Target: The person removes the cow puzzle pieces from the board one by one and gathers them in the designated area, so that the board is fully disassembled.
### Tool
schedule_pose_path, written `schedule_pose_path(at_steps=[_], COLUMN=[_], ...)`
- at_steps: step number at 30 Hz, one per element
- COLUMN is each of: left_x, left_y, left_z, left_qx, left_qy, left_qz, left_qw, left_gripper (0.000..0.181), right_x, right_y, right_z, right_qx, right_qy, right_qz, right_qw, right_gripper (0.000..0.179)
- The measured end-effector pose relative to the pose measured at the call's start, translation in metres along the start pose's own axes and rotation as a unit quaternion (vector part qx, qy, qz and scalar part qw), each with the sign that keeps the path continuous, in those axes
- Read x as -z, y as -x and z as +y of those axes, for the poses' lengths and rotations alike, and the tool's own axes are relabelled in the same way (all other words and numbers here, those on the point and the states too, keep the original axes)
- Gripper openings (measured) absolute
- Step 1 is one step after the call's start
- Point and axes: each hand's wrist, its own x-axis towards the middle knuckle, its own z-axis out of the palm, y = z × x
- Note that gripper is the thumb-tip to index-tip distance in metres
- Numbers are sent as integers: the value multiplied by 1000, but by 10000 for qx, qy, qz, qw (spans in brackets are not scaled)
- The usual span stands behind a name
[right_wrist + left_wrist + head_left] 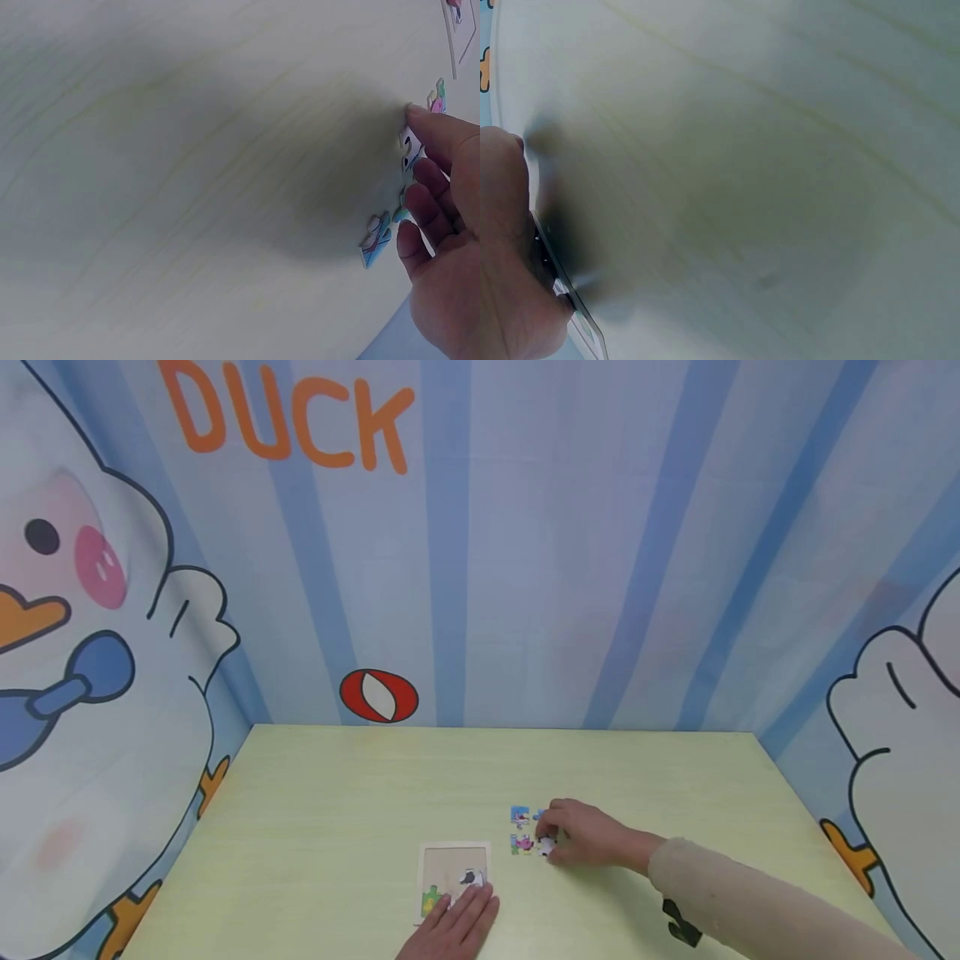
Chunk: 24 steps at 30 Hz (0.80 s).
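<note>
My left hand (456, 927) rests with its fingers fairly straight on the lower right part of a shallow puzzle tray (454, 844). Inside the tray lie a green piece (430, 899) and a black-and-white piece (471, 877), partly covered by the fingers. Farther right, my right hand (588, 835) bends over a small group of loose jigsaw pieces. Its thumb and index finger pinch a white jigsaw piece with black marks (409, 148), which lies low at the table. Left of these fingertips are a blue piece (520, 815) and a pink-and-green piece (522, 844).
The pale wooden table (337, 810) ends at a blue striped backdrop (517, 568) printed with cartoon ducks. A blue piece (376, 241) lies close to the right fingers. A dark strap (681, 923) hangs under the right sleeve.
</note>
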Motion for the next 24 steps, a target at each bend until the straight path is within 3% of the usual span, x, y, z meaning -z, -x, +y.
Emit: schedule_pose_path(at_steps=[7, 24], left_x=[-1, 2], left_y=[0, 0], left_z=[0, -1], left_qx=[-20, -19], left_qy=[-100, 129], left_qz=[81, -129], left_qw=[9999, 9998], left_gripper=[80, 80], right_x=[4, 6], right_y=[2, -3], right_z=[0, 1], right_qx=[21, 157], right_qy=[-67, -129], right_qz=[-47, -29], right_qw=[10000, 9998], right_gripper=[24, 26])
